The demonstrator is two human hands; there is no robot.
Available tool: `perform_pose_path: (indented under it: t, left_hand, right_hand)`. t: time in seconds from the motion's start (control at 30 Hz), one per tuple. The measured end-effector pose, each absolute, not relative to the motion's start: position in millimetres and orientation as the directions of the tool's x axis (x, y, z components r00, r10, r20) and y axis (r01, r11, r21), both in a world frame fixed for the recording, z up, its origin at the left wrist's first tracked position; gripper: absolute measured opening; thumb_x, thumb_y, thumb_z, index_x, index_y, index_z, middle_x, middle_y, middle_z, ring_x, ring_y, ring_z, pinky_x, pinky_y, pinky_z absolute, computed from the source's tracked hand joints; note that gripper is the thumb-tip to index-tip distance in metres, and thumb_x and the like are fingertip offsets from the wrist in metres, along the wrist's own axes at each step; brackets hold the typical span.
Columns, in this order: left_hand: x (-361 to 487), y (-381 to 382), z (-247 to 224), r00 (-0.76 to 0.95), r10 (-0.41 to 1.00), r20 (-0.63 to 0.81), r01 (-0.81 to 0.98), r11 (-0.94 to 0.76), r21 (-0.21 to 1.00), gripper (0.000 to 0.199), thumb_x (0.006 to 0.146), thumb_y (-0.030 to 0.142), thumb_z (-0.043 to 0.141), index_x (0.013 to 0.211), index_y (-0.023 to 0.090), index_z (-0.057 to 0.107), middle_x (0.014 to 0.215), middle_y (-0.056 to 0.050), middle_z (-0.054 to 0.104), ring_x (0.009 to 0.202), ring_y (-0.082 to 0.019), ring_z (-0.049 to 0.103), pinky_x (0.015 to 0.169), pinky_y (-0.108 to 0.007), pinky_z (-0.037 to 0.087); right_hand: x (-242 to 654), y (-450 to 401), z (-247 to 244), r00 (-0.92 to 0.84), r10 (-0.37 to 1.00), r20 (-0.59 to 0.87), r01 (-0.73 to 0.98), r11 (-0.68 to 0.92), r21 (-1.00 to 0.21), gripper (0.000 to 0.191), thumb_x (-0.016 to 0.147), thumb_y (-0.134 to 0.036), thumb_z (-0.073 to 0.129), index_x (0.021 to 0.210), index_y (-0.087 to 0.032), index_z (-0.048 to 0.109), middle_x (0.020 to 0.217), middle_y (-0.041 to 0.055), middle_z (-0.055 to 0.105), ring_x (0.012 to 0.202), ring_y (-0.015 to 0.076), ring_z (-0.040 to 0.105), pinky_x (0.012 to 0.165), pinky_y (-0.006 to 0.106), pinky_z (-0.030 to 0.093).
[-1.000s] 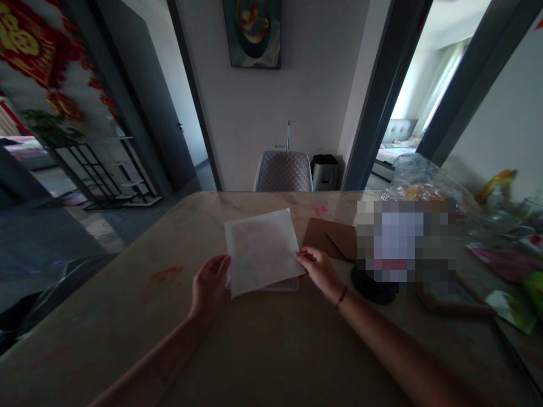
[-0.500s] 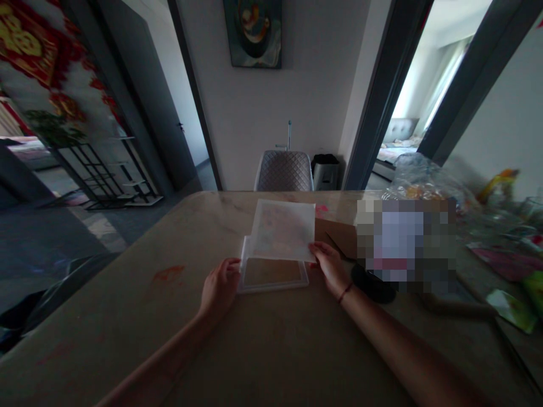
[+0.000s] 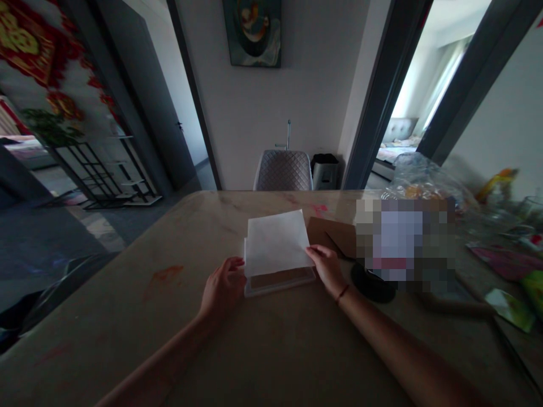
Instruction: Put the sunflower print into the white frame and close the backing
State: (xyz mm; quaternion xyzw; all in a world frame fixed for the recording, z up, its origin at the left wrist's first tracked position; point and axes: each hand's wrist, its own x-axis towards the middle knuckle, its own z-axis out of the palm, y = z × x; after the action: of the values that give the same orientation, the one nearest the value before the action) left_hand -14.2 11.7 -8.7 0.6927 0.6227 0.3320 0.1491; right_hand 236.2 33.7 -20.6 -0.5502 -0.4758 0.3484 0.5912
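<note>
A white sheet of paper (image 3: 275, 240) is pinched at its right edge by my right hand (image 3: 326, 265), which wears a thin dark-red bracelet. The sheet lies tilted over a white-rimmed picture frame (image 3: 282, 288), covering most of it. Only the frame's near edge and a bit of its left side show, with brownish colour inside the rim. At the left side of the frame, my left hand (image 3: 224, 285) has its fingers curled against the rim, gripping it. A brown backing board (image 3: 332, 236) with a dark strut lies just beyond my right hand.
On the right side of the table (image 3: 182, 316) stand a blurred-out upright item on a black round base (image 3: 373, 285), a clear plastic bag (image 3: 419, 178) and assorted packets. Across the table is a grey quilted chair (image 3: 283, 169). A metal bin (image 3: 324, 172) stands behind it.
My right hand has brought the paper lower and nearer over the frame, hiding more of it. The frame has turned slightly and shifted right. My left hand stays at its left edge.
</note>
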Motion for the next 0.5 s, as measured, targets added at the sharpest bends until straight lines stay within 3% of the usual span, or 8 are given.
perform_pose_path:
  t: [0.27,0.5]
  left_hand:
    - [-15.4,10.0,-8.8,0.012,0.968,0.252,0.781,-0.166,0.602,0.029,0.071,0.025,0.050,0.100,0.021,0.055,0.092,-0.006,0.066,0.088,-0.022,0.063,0.072,-0.031,0.046]
    - [-13.6,10.4,-8.4,0.102,0.930,0.354,0.770,-0.299,0.564,0.020,0.070,0.020,0.046,0.081,0.022,0.063,0.096,-0.004,0.066,0.088,-0.020,0.062,0.082,-0.032,0.045]
  right_hand:
    - [242.2,37.1,-22.2,0.291,0.950,0.110,0.128,0.075,-0.989,0.017,0.058,-0.035,0.061,0.058,-0.019,0.067,0.054,0.0004,0.061,0.058,0.0160,0.051,0.055,0.027,0.036]
    - [233.4,33.1,-21.7,0.248,0.960,0.128,0.199,0.079,-0.977,0.019,0.058,-0.036,0.059,0.056,-0.019,0.067,0.051,0.0000,0.059,0.054,0.0149,0.048,0.052,0.026,0.035]
